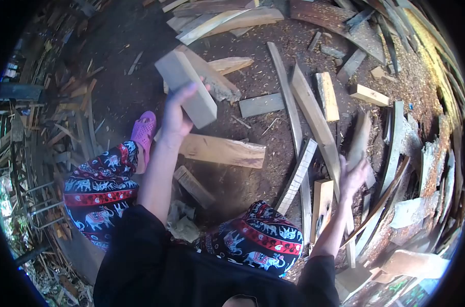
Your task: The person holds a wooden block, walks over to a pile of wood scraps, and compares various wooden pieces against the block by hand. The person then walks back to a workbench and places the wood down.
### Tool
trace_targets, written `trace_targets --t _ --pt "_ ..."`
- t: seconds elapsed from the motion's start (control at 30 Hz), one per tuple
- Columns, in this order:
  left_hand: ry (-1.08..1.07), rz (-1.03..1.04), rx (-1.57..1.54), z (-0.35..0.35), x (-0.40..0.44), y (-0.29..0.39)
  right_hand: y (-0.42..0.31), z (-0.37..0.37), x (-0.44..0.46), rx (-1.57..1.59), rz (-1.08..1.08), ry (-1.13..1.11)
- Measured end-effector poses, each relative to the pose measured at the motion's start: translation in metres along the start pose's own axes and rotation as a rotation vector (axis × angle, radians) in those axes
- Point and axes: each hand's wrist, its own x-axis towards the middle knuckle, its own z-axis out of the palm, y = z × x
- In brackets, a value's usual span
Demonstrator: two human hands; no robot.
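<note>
My left hand (175, 115) is wrapped round a thick rectangular wooden block (184, 82), held tilted above the ground on the left. Its thumb lies across the block's broad face. On the right, my right hand (354, 176) grips the lower end of a short piece of wood (359, 140); hand and wood are both smeared by motion. Below the left hand's block lies a pale plank (222, 151) on the dirt. Close to my right hand are a long narrow board (314, 123) and a short light block (322, 204).
A strip with evenly spaced dark marks (297, 176) lies before my knee. A grey board piece (261, 105) rests mid-ground. Scrap slats pile up at right, near a curved board (393, 148). A metal frame (43, 204) stands at left. My foot wears a pink clog (144, 133).
</note>
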Motion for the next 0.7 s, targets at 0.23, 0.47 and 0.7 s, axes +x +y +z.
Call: trace_targets --t 0.23,0.47,0.7 --pt "0.116 0.114 -0.099 -0.027 -0.018 0.023 -0.243 0.046 -0.064 0.303 -0.747 -0.497" --pt "0.177 0.114 -0.147 -0.058 -0.022 0.040 -0.233 0.067 -0.059 0.301 -0.637 -0.657" --pt "0.250 0.078 -0.159 -0.089 -0.020 0.028 -0.162 0.066 -0.004 0.116 -0.614 -0.529"
